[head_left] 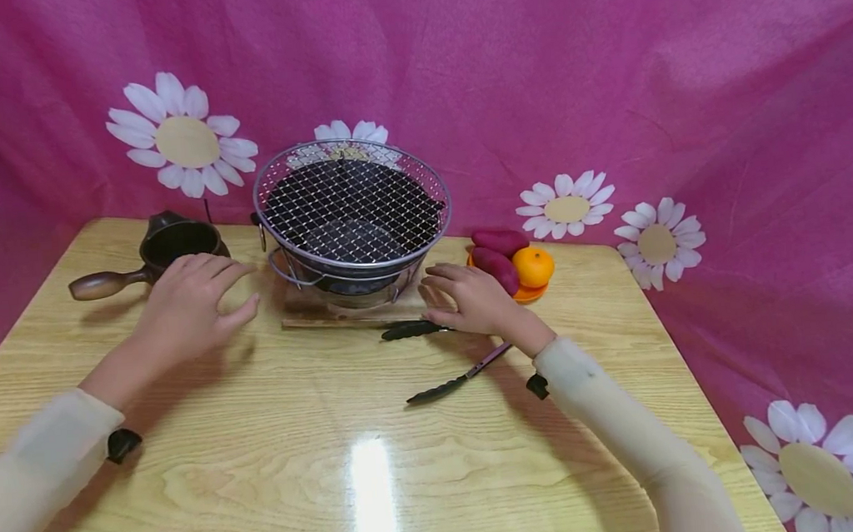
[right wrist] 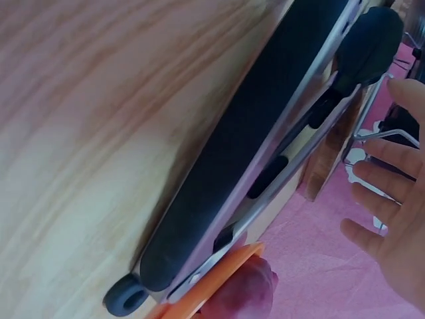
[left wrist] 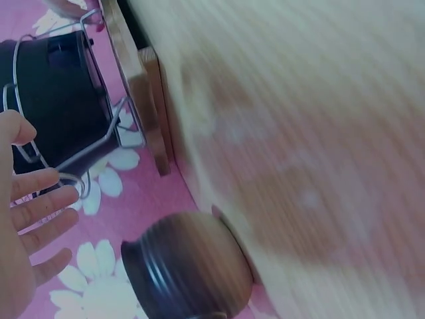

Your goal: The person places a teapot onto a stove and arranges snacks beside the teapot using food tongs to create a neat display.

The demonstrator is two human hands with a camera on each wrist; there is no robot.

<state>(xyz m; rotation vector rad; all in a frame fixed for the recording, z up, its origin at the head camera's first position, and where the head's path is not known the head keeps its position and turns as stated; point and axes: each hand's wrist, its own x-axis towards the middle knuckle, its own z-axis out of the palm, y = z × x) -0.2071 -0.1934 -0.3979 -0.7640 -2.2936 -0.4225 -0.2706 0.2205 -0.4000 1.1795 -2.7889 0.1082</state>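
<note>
A round tabletop grill (head_left: 350,213) with a wire mesh top stands on a wooden board (head_left: 341,321) at the back of the table. My left hand (head_left: 192,297) hovers to its left with fingers spread, partly covering a dark pot with a wooden handle (head_left: 108,283). On the other side, my right hand (head_left: 466,296) is held in the air with relaxed fingers, holding nothing. Below it lie black-tipped tongs (head_left: 440,391), their arms spread apart. The right wrist view shows the tongs (right wrist: 232,146) close up, apart from the fingers.
Right of the grill, an orange plate (head_left: 530,294) bears purple sweet potatoes (head_left: 497,269) and an orange fruit (head_left: 533,267). A pink cloth with daisies (head_left: 495,85) hangs behind the wooden table (head_left: 278,478).
</note>
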